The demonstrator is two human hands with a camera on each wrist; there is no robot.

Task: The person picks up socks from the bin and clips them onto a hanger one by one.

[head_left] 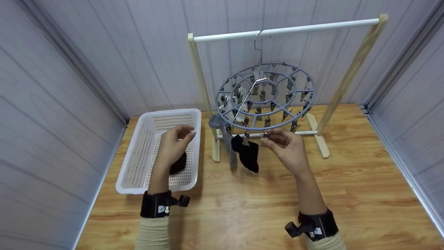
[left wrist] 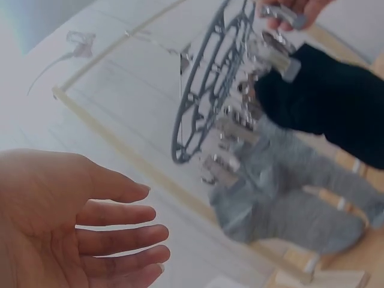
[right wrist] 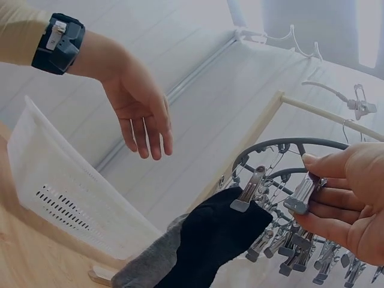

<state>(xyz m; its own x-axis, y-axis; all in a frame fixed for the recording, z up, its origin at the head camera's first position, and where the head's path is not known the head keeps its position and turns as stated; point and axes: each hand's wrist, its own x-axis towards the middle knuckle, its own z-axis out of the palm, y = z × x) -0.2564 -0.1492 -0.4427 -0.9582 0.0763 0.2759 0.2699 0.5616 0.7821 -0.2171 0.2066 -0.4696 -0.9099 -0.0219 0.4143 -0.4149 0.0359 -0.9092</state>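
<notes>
A round grey clip hanger [head_left: 257, 128] hangs by its hook from a white rail. At its front rim my right hand [head_left: 288, 147] pinches a metal clip [right wrist: 302, 195] between thumb and fingers. Just left of that clip, a black sock [head_left: 249, 152] dangles from another clip. Grey socks [left wrist: 288, 204] hang beside it on the hanger's left side. My left hand [head_left: 175, 144] is held above the white basket [head_left: 121, 187], fingers loosely bent and holding nothing. Inside the basket lies a black item [head_left: 179, 164], partly hidden by my left wrist.
The hanger's rail [head_left: 312, 27] rests on wooden posts [head_left: 357, 69], with feet on the wooden floor [head_left: 263, 211]. Ribbed pale walls [head_left: 69, 104] close in the left, back and right. Several unused clips [right wrist: 324, 264] dangle under the hanger.
</notes>
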